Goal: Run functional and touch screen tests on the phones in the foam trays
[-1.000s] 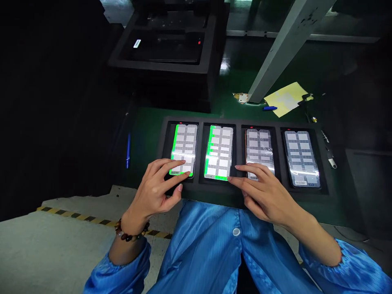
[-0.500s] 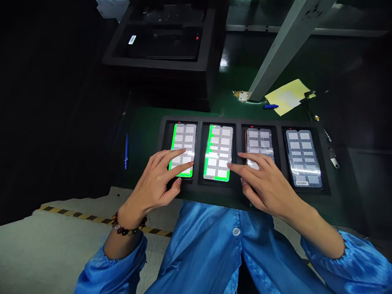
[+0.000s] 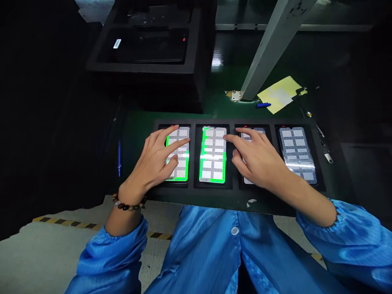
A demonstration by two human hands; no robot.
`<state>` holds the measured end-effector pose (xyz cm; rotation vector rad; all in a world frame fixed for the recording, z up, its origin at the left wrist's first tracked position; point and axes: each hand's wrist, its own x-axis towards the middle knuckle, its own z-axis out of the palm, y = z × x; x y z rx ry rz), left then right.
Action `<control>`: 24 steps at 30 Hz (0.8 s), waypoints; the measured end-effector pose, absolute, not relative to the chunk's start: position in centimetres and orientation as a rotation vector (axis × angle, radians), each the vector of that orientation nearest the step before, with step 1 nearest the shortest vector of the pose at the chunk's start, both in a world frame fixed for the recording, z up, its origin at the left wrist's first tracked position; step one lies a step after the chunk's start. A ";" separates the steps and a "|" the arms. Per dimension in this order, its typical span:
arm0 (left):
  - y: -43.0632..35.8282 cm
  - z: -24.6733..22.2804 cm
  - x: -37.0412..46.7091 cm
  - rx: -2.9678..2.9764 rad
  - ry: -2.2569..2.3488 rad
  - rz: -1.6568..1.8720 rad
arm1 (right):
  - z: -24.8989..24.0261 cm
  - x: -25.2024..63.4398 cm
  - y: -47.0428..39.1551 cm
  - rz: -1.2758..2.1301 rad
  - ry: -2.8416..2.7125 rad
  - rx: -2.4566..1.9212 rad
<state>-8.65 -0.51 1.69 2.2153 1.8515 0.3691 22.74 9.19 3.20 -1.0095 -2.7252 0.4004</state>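
Both our hands are palm down, fingers parted: our left hand (image 3: 154, 157) covers part of the leftmost phone (image 3: 183, 160); our right hand (image 3: 255, 159) arches over the third phone (image 3: 261, 130), index fingertip (image 3: 227, 138) at the upper right edge of the second phone (image 3: 213, 155), all in one black tray (image 3: 194, 163); its label (image 3: 204, 179) we cannot read

Counter (image 3: 226, 73), dark green, bearing a glare patch (image 3: 217, 60); grey post (image 3: 268, 51), slanting; floor (image 3: 45, 261), pale, crossed by yellow-and-black tape (image 3: 67, 223); left side in deep shadow.
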 end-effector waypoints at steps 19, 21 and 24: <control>0.2 0.7 -9.3 1.913 2.238 0.590 | 2.6 16.7 10.6 0.549 -2.712 -0.965; 0.1 0.1 -9.4 1.895 2.261 0.650 | 2.5 17.0 10.7 0.556 -2.710 -0.967; 0.2 -0.4 -9.6 1.898 2.256 0.697 | 2.7 18.4 10.8 0.494 -2.686 -1.026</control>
